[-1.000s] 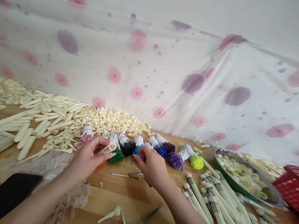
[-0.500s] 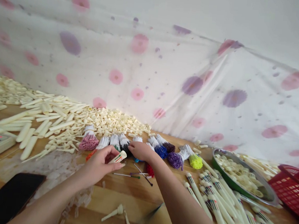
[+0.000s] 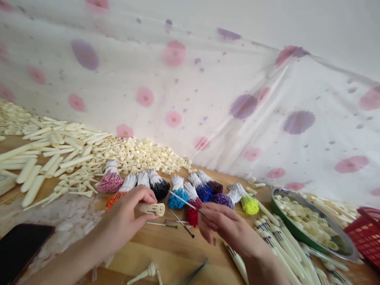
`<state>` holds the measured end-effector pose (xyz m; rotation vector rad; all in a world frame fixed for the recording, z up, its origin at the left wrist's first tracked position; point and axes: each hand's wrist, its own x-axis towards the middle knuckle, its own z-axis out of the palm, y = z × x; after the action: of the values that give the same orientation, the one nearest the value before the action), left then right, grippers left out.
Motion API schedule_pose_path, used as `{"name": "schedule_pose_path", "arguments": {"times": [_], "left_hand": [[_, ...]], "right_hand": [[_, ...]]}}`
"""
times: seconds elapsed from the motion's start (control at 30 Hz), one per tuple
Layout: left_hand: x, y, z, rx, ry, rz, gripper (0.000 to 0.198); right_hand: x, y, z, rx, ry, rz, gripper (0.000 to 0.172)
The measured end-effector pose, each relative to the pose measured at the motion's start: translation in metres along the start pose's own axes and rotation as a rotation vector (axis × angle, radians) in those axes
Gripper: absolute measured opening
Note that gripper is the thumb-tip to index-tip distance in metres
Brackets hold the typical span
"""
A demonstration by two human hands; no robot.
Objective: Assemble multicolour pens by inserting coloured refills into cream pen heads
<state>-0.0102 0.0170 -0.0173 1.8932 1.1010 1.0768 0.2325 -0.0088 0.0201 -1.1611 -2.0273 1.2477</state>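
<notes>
My left hand (image 3: pixel 130 212) is closed on a short cream slotted pen barrel part (image 3: pixel 155 209), its open end facing right; green and red show at its slots. My right hand (image 3: pixel 232 230) pinches a thin pen refill (image 3: pixel 185 202), its white tube pointing up and left, just short of the barrel part. Its coloured end is mostly hidden by my fingers. Behind my hands lie banded bundles of refills with coloured ends, among them pink (image 3: pixel 110 182), black (image 3: pixel 159 189), light blue (image 3: pixel 177 198) and red (image 3: pixel 193 216). Several loose refills (image 3: pixel 163 225) rest below them.
Heaps of cream pen parts (image 3: pixel 142 154) lie along the back left. A dark phone (image 3: pixel 7 250) is at front left. Several assembled multicolour pens (image 3: pixel 286 253) lie at right, beside a metal bowl (image 3: pixel 343 249) of cream parts and a red basket (image 3: pixel 371 234). Tweezers (image 3: pixel 197 269) lie in front.
My right hand has drawn back from the bundles toward the right, now with a refill in its fingers. My left hand has turned the barrel part so its end faces right.
</notes>
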Motion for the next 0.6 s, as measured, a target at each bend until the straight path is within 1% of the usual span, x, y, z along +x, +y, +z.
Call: {"name": "schedule_pose_path", "arguments": {"times": [0.03, 0.1, 0.13, 0.2, 0.27, 0.4, 0.6], "left_hand": [[-0.001, 0.002, -0.001, 0.034, 0.008, 0.057, 0.011], [-0.003, 0.005, -0.001, 0.128, 0.024, 0.189, 0.015], [-0.004, 0.006, -0.001, 0.175, 0.032, 0.248, 0.019], [-0.004, 0.007, 0.0, 0.239, 0.038, 0.314, 0.025], [-0.004, 0.009, 0.0, 0.264, 0.033, 0.327, 0.027], [-0.004, 0.009, -0.001, 0.251, 0.016, 0.276, 0.023], [-0.009, 0.003, 0.005, 0.181, -0.05, 0.266, 0.027]], "right_hand": [[-0.01, 0.0, -0.001, 0.063, -0.025, -0.02, 0.042], [-0.024, 0.0, -0.002, 0.183, -0.099, -0.041, 0.042], [-0.028, 0.0, -0.002, 0.219, -0.131, -0.045, 0.042], [-0.029, -0.001, 0.0, 0.25, -0.165, -0.049, 0.041], [-0.028, -0.001, 0.001, 0.26, -0.182, -0.049, 0.04], [-0.024, 0.002, 0.001, 0.264, -0.238, -0.034, 0.037], [-0.023, 0.007, 0.001, 0.312, -0.248, -0.012, 0.032]]}}
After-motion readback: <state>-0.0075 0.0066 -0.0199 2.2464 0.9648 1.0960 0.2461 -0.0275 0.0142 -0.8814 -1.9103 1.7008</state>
